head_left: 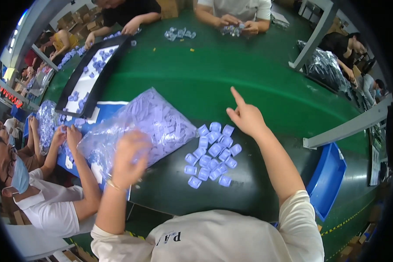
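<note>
left hand (129,159): blurred, at the near end of the clear bag of lilac parts (148,126); we can't tell if it grips or only rests there.
lilac caps (212,153): loose cluster on the black tray (170,187), at 3 o'clock of the bag, kept within reach.
bag axis: runs 7 to 1 o'clock.
right hand (246,118): empty, index finger out toward 11, at 1 o'clock of the caps.

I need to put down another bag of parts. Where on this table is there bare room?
The green tabletop is bare beyond the right hand, up to the far workers. The dark mat is bare right of the blue caps. It is crowded on the left: the bag by the left hand, and the black tray.
</note>
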`<state>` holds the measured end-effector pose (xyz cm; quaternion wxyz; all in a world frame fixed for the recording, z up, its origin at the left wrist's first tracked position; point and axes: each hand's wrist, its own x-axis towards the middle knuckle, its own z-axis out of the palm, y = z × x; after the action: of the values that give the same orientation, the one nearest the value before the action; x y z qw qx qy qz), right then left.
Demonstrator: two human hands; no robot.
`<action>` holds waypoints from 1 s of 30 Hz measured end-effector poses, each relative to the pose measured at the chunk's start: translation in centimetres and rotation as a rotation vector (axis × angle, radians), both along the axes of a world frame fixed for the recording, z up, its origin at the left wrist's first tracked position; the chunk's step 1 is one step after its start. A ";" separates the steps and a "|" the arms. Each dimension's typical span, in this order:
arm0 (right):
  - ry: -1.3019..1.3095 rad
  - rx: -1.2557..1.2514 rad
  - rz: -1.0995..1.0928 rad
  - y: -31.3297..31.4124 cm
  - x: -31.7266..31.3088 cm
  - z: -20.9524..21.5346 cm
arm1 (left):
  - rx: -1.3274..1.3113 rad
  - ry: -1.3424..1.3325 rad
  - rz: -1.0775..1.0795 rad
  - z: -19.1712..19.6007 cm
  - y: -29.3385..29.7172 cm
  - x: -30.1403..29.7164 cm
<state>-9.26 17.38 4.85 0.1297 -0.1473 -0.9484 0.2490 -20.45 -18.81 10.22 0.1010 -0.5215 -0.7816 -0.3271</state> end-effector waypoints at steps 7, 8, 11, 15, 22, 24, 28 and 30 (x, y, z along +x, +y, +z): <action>-0.021 0.030 -0.064 2.9 -1.3 3.9 | -0.082 -0.232 -0.184 -4.3 0.0 6.0; 0.101 -0.003 0.020 2.0 -0.2 2.5 | -0.084 -0.287 -0.179 -4.5 -0.7 6.2; 0.098 -0.081 0.188 -0.4 3.7 -1.1 | -0.052 -0.426 0.080 -4.5 -3.7 6.5; 0.116 -0.067 0.182 -3.1 8.6 -4.5 | 0.156 -0.414 0.507 -5.6 -8.4 6.0; 0.147 0.032 0.120 -4.4 9.9 -5.4 | 0.313 -0.219 0.834 -8.9 -14.4 -3.3; 0.163 0.032 0.124 -4.5 10.2 -5.8 | 0.218 -0.424 0.889 -8.5 -14.0 -5.4; 0.191 0.004 0.081 -4.5 10.5 -5.8 | 0.039 -0.601 0.991 -9.5 -14.1 -8.8; 0.207 0.020 0.076 -4.4 10.7 -5.8 | -0.125 -0.490 0.855 -9.7 -13.6 -9.3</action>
<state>1.44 13.02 -0.92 0.2190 -0.0834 -0.9373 0.2579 -29.75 -32.38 0.53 0.0080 -0.0668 -0.9443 -0.3220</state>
